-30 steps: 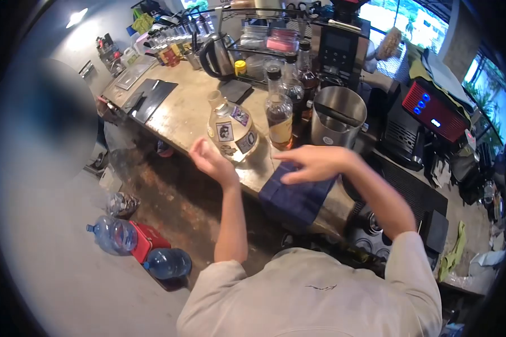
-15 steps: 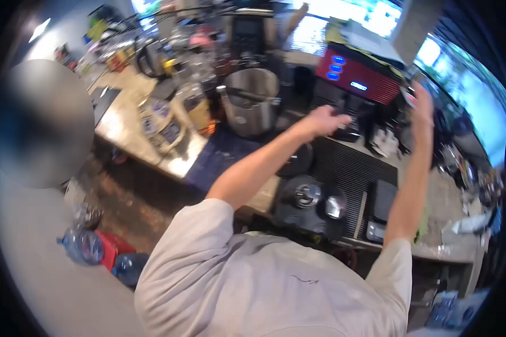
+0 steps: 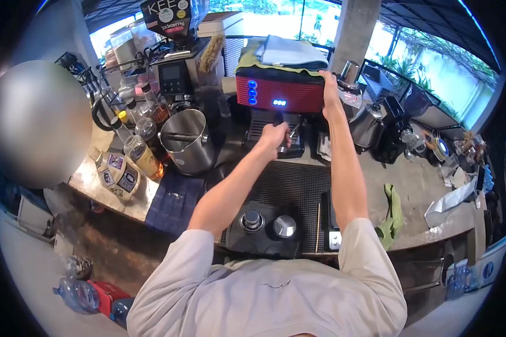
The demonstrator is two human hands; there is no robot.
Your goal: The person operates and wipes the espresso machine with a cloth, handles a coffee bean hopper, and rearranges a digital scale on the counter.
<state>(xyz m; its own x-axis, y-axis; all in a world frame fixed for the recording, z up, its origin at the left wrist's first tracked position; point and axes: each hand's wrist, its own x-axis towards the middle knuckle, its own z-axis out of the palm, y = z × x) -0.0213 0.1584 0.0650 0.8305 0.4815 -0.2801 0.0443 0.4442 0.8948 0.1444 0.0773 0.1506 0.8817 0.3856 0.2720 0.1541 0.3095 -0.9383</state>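
The red espresso machine point(image 3: 298, 92) stands at the back of the counter, its blue buttons and display lit. My left hand point(image 3: 274, 140) is closed below its front, around what looks like the handle of a portafilter point(image 3: 278, 119); most of that is hidden by the fingers. My right hand point(image 3: 330, 94) lies with stretched fingers against the machine's upper right side. Beneath my left hand is the machine's drip tray point(image 3: 291, 150). Folded cloths point(image 3: 292, 51) rest on top of the machine.
A steel knock bin point(image 3: 188, 151) and several bottles point(image 3: 143, 156) stand left, with a coffee grinder point(image 3: 174, 76) behind. Tampers point(image 3: 252, 220) sit in a black stand on the ribbed mat point(image 3: 295, 185). A kettle point(image 3: 367, 126) and green cloth point(image 3: 392, 216) are right.
My right hand has come in to the machine's right side. My left hand stays near the machine's front, closed on the handle. The camera view has turned and become sharper.
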